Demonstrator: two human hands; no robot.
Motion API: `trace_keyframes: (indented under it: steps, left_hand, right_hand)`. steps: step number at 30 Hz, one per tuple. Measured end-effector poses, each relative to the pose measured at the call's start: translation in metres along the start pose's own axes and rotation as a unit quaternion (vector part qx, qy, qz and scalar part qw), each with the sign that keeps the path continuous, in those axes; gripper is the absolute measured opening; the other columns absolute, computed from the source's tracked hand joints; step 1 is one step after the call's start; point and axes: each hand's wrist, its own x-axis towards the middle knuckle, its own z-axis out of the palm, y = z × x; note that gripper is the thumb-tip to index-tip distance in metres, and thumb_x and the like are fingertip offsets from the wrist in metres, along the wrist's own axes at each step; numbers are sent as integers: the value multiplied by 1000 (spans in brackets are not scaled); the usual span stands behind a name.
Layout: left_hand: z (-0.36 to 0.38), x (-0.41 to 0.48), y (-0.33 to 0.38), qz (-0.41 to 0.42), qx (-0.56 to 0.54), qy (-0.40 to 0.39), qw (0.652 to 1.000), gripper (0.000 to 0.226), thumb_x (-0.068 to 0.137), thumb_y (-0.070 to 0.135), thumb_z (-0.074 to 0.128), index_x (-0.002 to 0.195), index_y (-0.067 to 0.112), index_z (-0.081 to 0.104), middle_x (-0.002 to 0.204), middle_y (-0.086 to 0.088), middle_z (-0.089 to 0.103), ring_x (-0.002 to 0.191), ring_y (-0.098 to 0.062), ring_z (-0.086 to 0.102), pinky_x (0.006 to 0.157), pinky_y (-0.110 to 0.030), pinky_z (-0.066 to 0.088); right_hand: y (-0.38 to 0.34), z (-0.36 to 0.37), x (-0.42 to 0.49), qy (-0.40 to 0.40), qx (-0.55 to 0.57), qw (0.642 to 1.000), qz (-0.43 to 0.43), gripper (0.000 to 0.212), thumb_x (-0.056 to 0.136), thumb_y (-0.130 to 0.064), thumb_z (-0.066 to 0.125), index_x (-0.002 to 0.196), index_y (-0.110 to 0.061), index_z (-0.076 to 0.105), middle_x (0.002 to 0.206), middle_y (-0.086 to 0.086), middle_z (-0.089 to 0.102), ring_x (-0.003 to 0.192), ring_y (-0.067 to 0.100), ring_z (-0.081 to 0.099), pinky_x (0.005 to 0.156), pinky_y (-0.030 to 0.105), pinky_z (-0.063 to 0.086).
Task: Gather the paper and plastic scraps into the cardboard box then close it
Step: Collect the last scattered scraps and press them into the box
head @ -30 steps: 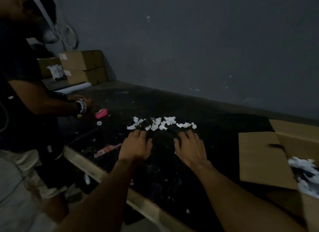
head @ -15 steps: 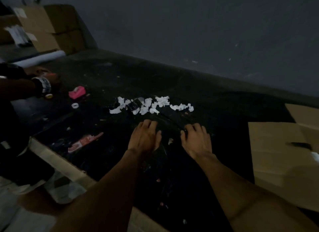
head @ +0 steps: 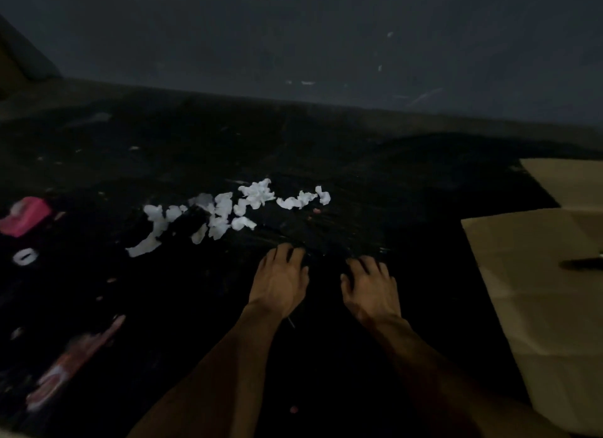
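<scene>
White paper scraps (head: pixel 228 214) lie in a ragged line on the dark table (head: pixel 375 189), mixed with dark plastic bits that barely show. My left hand (head: pixel 280 279) and my right hand (head: pixel 370 286) rest palm down on the table side by side, a little nearer to me than the scraps and not touching them. Their fingers bend slightly against the surface and hold nothing I can see. The cardboard box (head: pixel 535 284) stands at the right edge with a flap spread toward me; its inside is out of view.
A pink tape dispenser (head: pixel 24 215) and a small white ring (head: pixel 24 256) sit at the far left. A reddish wrapper (head: pixel 73 364) lies near the table's front left edge. A dark slim object (head: pixel 580 264) rests on the box flap. A grey wall runs behind.
The view swung right and down, so the other person and the stacked boxes left the frame. Both my hands drew back from the scraps toward me, staying flat on the table.
</scene>
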Motion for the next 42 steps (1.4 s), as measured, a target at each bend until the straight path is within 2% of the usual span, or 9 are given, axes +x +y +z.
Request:
trace_keyframes:
  steps: [7,11,20,24,27,31,34,39,42]
  left_hand:
    - [33,76,-40,37,-13,-78,996,56,95,47,40,147,33,24,152,-14,18,139,-35,19,115,-50,22]
    - [59,104,-52,24,-18,-162,986,59,92,61,38,144,48,16,155,-19,2,142,-44,4,114,-57,11]
    - [66,117,-64,33,-66,-87,993,29,85,26,56,110,12,61,117,-11,57,110,-29,51,95,-44,41]
    - [39,120,-78,-9,-169,-30,985,11,76,11,59,84,4,56,98,-18,56,84,-34,57,68,-35,42]
    - [12,127,-88,-26,-205,35,978,16,78,6,56,80,12,41,95,-15,50,74,-32,52,60,-32,32]
    - [-14,160,-102,-81,-206,87,971,16,86,1,47,96,12,50,106,-14,52,81,-38,54,62,-37,36]
    - [-16,186,-111,-85,-188,85,975,29,86,1,49,111,11,60,117,-17,50,92,-41,55,77,-43,45]
    - [9,213,-123,-87,-58,64,992,57,90,37,50,139,9,39,122,-16,51,113,-34,45,93,-47,38]
    - [31,224,-139,-69,-9,1,998,78,92,55,44,150,8,18,132,-17,41,120,-34,37,98,-44,36]
  right_hand:
    - [-7,35,26,-61,-13,992,108,54,95,-50,38,146,-35,26,157,-2,19,135,29,28,105,47,33]
    - [-18,54,31,-52,-55,985,154,51,97,-50,31,144,-33,27,150,3,27,131,29,30,101,49,32]
    - [-34,52,45,-116,-86,975,170,47,100,-26,31,145,-16,21,143,11,35,120,31,49,95,41,40]
    - [-47,32,71,-132,-29,974,183,47,99,-31,36,143,-23,20,144,8,32,111,36,58,88,42,47]
    - [-63,15,99,-56,2,989,134,43,96,-33,42,136,-30,28,134,6,41,101,38,62,80,43,48]
    - [-88,-7,151,63,40,994,83,36,93,-22,43,130,-21,44,125,9,46,97,37,60,77,42,46]
    - [-102,-10,185,140,24,988,67,37,94,-32,44,126,-15,51,122,8,50,108,28,51,85,42,41]
    - [-103,20,217,81,-35,995,42,69,86,-64,39,139,-20,38,137,5,41,127,27,35,99,48,32]
    - [-93,41,231,22,-40,998,33,84,84,-72,33,148,-20,22,154,5,24,143,28,14,115,52,14]
